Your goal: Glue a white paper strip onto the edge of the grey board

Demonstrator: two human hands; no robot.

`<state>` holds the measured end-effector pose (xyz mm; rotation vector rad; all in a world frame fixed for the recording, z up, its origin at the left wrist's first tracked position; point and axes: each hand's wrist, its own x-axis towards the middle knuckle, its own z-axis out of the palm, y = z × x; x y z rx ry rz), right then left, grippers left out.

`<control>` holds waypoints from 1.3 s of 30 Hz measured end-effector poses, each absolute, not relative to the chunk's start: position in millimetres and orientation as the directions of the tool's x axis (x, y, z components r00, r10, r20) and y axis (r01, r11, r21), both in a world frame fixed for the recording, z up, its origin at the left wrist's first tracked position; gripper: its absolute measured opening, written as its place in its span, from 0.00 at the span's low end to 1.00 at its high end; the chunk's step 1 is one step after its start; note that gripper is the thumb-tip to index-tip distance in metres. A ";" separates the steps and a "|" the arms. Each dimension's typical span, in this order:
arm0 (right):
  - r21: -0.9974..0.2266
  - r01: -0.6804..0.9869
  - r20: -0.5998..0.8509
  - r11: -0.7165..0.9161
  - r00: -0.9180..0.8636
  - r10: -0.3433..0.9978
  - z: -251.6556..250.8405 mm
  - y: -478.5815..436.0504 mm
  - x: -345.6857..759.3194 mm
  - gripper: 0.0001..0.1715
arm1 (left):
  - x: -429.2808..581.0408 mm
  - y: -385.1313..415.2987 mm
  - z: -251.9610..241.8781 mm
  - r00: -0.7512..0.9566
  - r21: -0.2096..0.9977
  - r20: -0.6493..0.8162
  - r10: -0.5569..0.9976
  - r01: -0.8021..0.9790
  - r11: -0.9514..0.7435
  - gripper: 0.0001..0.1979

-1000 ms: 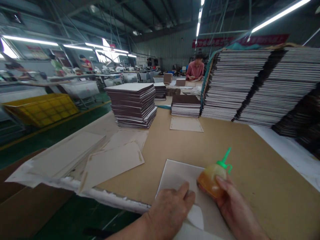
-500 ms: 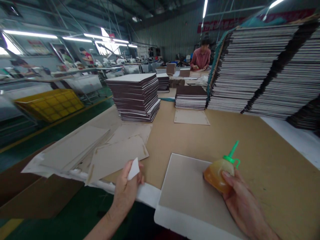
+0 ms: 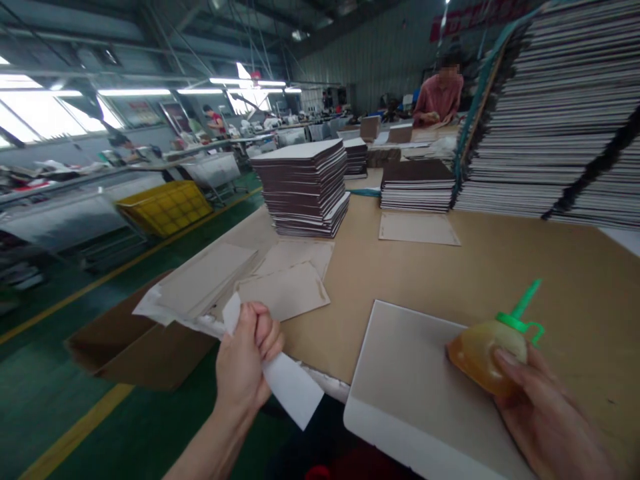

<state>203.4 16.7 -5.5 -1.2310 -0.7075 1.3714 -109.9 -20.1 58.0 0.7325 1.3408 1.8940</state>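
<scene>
My left hand (image 3: 247, 360) is closed on a white paper strip (image 3: 290, 387), held out past the table's near-left edge over the green floor. My right hand (image 3: 545, 413) grips an amber glue bottle (image 3: 483, 350) with a green nozzle that points up and to the right. The bottle hovers over the right side of a grey board (image 3: 415, 380) that lies flat at the near edge of the brown table (image 3: 480, 267).
Loose grey boards (image 3: 285, 287) lie at the table's left. Stacks of dark-edged boards (image 3: 307, 187) stand in the middle, and tall stacks (image 3: 545, 127) rise at the right. A person in pink (image 3: 440, 97) works at the far end. A yellow crate (image 3: 167, 207) and a cardboard box (image 3: 135, 343) sit on the floor.
My left hand left the grey board with the white strip and swung left past the table edge. The bottle stays over the board. The view has turned left.
</scene>
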 end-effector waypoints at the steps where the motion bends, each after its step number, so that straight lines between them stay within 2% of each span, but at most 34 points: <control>1: -0.914 -0.334 -0.293 -0.232 0.147 0.945 -5.8 16.9 203.4 0.31 | -110.3 -17.9 58.6 -0.595 0.945 0.058 0.802 -0.226 -0.236 0.12; 6: -0.889 -0.369 -0.341 -0.269 0.144 0.929 -7.6 16.9 203.4 0.33 | -110.4 -18.4 57.0 -0.455 0.964 0.073 0.887 -0.197 -0.180 0.14; 9: -0.898 -0.370 -0.302 -0.238 0.126 0.945 -6.9 17.2 203.1 0.30 | -102.1 -27.5 60.5 -0.237 0.996 0.065 0.969 -0.050 -0.079 0.15; 11: -0.899 -0.372 -0.293 -0.230 0.123 0.948 -5.0 17.0 202.9 0.30 | -92.5 -35.7 64.2 0.018 0.986 0.069 0.997 0.153 -0.071 0.10; 12: -0.897 -0.375 -0.297 -0.234 0.119 0.947 -4.1 16.6 202.9 0.30 | -87.1 -39.7 65.0 0.170 0.949 0.075 0.983 0.290 -0.123 0.06; 13: -0.895 -0.377 -0.302 -0.239 0.118 0.946 -3.4 16.1 203.1 0.30 | -81.6 -43.5 64.5 0.312 0.880 0.066 0.948 0.430 -0.203 0.07; 15: -0.892 -0.378 -0.315 -0.250 0.123 0.941 -3.4 14.9 203.9 0.30 | -72.0 -49.4 58.9 0.493 0.670 0.001 0.870 0.646 -0.367 0.17; 19: -0.884 -0.386 -0.333 -0.263 0.127 0.934 -6.7 14.4 205.6 0.32 | -63.5 -54.9 37.4 0.549 0.315 -0.090 0.831 0.807 -0.499 0.29; 22: -0.882 -0.389 -0.334 -0.266 0.118 0.935 -6.1 15.3 204.9 0.31 | -62.6 -55.5 28.8 0.568 0.177 -0.076 0.820 0.817 -0.549 0.32; 25: -0.884 -0.398 -0.307 -0.246 0.098 0.946 -1.7 15.6 202.8 0.27 | -63.7 -53.2 32.3 0.557 0.207 -0.077 0.827 0.820 -0.533 0.30; 27: -0.879 -0.412 -0.300 -0.239 0.089 0.950 0.4 15.5 201.4 0.25 | -68.9 -51.0 38.2 0.558 0.295 -0.056 0.828 0.802 -0.520 0.26; 30: -0.883 -0.411 -0.289 -0.225 0.099 0.952 -0.1 15.5 200.3 0.24 | -86.1 -51.6 44.4 0.444 0.452 0.153 0.883 0.763 -0.462 0.18; 32: -0.891 -0.402 -0.273 -0.212 0.101 0.957 -1.8 15.8 200.1 0.25 | -99.2 -56.2 42.0 0.316 0.485 0.293 0.902 0.764 -0.425 0.14; 33: -0.893 -0.399 -0.270 -0.210 0.098 0.958 -2.5 16.0 200.0 0.26 | -104.4 -59.5 38.3 0.303 0.474 0.330 0.894 0.766 -0.434 0.15; 35: -0.893 -0.398 -0.267 -0.211 0.092 0.959 -2.9 16.5 199.9 0.26 | -109.7 -66.3 27.2 0.418 0.402 0.348 0.839 0.742 -0.536 0.18; 37: -0.890 -0.404 -0.268 -0.212 0.086 0.960 -1.3 17.2 200.0 0.25 | -108.6 -71.0 14.8 0.576 0.281 0.326 0.750 0.698 -0.659 0.23; 39: -0.883 -0.416 -0.270 -0.217 0.073 0.960 2.1 18.2 200.3 0.24 | -103.9 -72.0 5.0 0.644 0.155 0.272 0.715 0.704 -0.693 0.27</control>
